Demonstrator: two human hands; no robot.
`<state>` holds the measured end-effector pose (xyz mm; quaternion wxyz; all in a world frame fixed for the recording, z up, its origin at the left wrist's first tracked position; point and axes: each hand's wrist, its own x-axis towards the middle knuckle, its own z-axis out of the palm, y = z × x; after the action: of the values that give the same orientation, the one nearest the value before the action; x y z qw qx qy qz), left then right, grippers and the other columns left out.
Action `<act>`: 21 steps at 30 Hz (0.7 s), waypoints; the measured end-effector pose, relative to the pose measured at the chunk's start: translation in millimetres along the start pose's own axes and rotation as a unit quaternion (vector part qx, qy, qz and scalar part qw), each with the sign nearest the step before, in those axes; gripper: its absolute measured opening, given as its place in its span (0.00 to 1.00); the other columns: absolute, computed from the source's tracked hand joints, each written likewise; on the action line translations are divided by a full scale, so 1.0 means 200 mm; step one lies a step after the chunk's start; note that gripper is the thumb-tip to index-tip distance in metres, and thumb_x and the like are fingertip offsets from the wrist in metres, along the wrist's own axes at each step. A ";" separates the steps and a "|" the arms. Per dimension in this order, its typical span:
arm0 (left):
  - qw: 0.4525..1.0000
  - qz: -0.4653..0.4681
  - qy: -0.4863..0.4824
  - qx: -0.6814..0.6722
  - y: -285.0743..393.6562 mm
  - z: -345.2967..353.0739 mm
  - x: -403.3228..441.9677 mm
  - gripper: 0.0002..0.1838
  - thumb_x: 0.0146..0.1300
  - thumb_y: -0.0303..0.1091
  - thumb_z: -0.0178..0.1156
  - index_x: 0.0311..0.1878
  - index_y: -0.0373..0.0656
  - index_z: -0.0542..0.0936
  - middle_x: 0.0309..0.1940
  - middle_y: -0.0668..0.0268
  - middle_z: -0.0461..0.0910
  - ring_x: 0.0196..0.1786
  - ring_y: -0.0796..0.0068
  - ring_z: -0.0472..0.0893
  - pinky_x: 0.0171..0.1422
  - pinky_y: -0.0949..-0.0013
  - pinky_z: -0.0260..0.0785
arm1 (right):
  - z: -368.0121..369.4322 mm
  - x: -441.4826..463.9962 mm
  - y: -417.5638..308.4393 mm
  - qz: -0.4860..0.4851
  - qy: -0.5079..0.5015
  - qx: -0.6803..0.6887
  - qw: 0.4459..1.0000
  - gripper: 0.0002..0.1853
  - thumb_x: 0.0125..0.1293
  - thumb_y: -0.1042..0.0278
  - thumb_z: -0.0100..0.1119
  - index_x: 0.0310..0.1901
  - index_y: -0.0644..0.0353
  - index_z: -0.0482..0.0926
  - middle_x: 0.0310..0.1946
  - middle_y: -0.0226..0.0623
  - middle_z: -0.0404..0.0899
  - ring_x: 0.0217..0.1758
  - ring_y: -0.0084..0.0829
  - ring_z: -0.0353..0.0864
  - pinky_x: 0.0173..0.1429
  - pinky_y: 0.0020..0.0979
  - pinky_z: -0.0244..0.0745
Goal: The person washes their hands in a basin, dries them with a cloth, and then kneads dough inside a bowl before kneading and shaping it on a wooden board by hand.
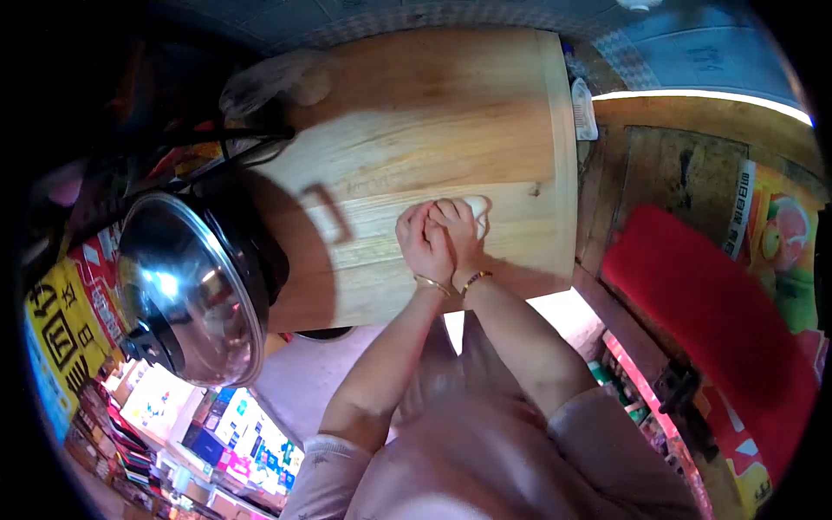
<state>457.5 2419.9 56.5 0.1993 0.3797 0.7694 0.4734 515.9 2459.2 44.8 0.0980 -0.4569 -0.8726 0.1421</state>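
Both my hands are together over the wooden board, near its front edge. My left hand (425, 240) is curled, with its fingers bent in against my other hand, and a thin gold bangle is on that wrist. Pressed beside it, my right hand (457, 230) has its fingers folded over a white piece (476, 206), which looks like dough and sticks out past the knuckles at the right. A beaded bracelet circles the right wrist. Most of the white piece is hidden under my hands. Beneath them lies the pale wooden board (416, 139).
A large pan with a shiny domed lid (186, 290) stands at the left. Behind it is a clear plastic bag (273, 82). A white container (583, 110) sits beyond the board's right edge, and a red cloth-like object (702, 321) lies farther right.
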 end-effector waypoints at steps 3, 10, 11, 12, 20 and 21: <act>0.998 -0.063 -0.005 -0.029 -0.01 0.06 0.18 0.14 0.56 0.28 0.53 0.46 0.40 0.81 0.43 0.56 0.78 0.50 0.56 0.75 0.58 0.58 0.66 | 0.05 0.16 0.03 -0.024 -0.029 -0.013 0.999 0.06 0.53 0.60 0.53 0.31 0.48 0.78 0.39 0.26 0.76 0.52 0.28 0.69 0.58 0.36 0.61; 0.995 -0.077 0.008 -0.062 -0.04 0.13 0.40 0.14 0.56 0.28 0.53 0.45 0.39 0.81 0.43 0.55 0.79 0.48 0.56 0.76 0.57 0.58 0.67 | 0.17 0.38 0.09 -0.033 0.007 0.043 0.998 0.05 0.52 0.62 0.53 0.28 0.50 0.77 0.34 0.29 0.75 0.48 0.30 0.70 0.56 0.33 0.61; 0.997 -0.059 0.004 -0.049 -0.03 0.12 0.42 0.14 0.56 0.28 0.53 0.44 0.39 0.81 0.43 0.55 0.79 0.48 0.56 0.76 0.57 0.58 0.67 | 0.16 0.40 0.08 -0.025 0.022 0.057 0.998 0.05 0.52 0.62 0.53 0.28 0.51 0.77 0.34 0.29 0.75 0.48 0.31 0.70 0.55 0.31 0.62; 0.998 -0.042 0.000 -0.036 -0.02 0.12 0.44 0.14 0.57 0.29 0.53 0.44 0.38 0.81 0.43 0.55 0.79 0.48 0.56 0.76 0.57 0.58 0.67 | 0.15 0.42 0.09 -0.024 0.020 0.059 0.998 0.05 0.52 0.62 0.53 0.28 0.51 0.77 0.34 0.29 0.75 0.48 0.31 0.70 0.55 0.31 0.62; 1.000 -0.004 -0.003 -0.022 -0.05 0.16 0.57 0.14 0.65 0.33 0.50 0.46 0.34 0.79 0.45 0.54 0.77 0.49 0.58 0.75 0.57 0.61 0.66 | 0.23 0.54 0.12 -0.001 -0.052 0.091 0.995 0.11 0.56 0.64 0.52 0.39 0.56 0.77 0.44 0.34 0.74 0.52 0.34 0.70 0.61 0.34 0.66; 0.999 -0.006 0.008 -0.044 -0.04 0.16 0.59 0.14 0.65 0.33 0.50 0.46 0.34 0.79 0.45 0.54 0.77 0.49 0.58 0.75 0.57 0.62 0.66 | 0.25 0.55 0.12 -0.014 -0.045 0.100 0.994 0.12 0.58 0.67 0.49 0.42 0.58 0.76 0.48 0.35 0.73 0.56 0.35 0.70 0.62 0.30 0.69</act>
<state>402.1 2527.3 41.0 0.2123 0.3621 0.7517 0.5086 457.4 2555.4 -6.8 0.1061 -0.4258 -0.8639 0.2473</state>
